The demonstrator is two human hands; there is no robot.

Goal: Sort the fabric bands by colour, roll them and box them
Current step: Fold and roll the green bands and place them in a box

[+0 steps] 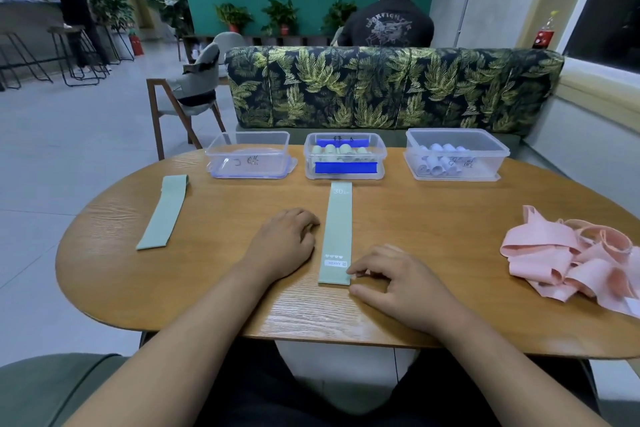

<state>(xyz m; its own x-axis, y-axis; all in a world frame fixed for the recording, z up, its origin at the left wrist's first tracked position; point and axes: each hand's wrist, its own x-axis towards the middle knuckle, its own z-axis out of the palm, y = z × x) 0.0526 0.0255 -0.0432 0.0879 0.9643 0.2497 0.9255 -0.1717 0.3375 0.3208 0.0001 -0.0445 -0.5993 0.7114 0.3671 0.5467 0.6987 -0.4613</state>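
The green band [338, 232] lies mid-way across the table [166, 288], running near edge to far, its near end touching curled fingertips of the right hand [398, 288], pinch unclear; the left hand [284, 243] rests slack alongside, holding nothing.

Take the middle box [379, 156] on the table [207, 288] as your mark. It holds rolled bands [341, 150]. The left box [247, 149] and the right box [498, 152] flank it. Straight before it one band [337, 232] lies flat, running toward you. A second band [164, 211] lies front-left, and a heap of bands [568, 263] front-right.
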